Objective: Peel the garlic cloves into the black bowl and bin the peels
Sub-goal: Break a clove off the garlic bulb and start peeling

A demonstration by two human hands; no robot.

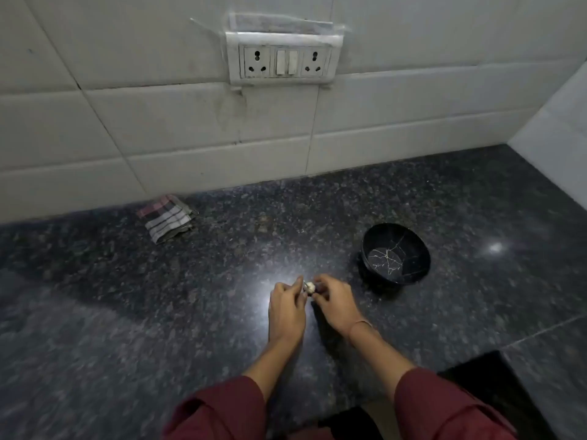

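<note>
Fingers [297, 285] of left hand [287, 308] and right hand [334, 301] curled, pinching garlic [310, 287] between them, bowl [413, 249] near right, on counter [158, 296]

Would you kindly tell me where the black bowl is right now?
In the head view the black bowl stands on the granite counter, right of centre, just beyond and right of the right hand.

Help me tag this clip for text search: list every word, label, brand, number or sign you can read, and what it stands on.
No text can be read anywhere.
On the socket plate: no lettering shows.
On the black bowl: only white veins, no words.
On the cloth: stripes only.
On the garlic: nothing written.
</note>
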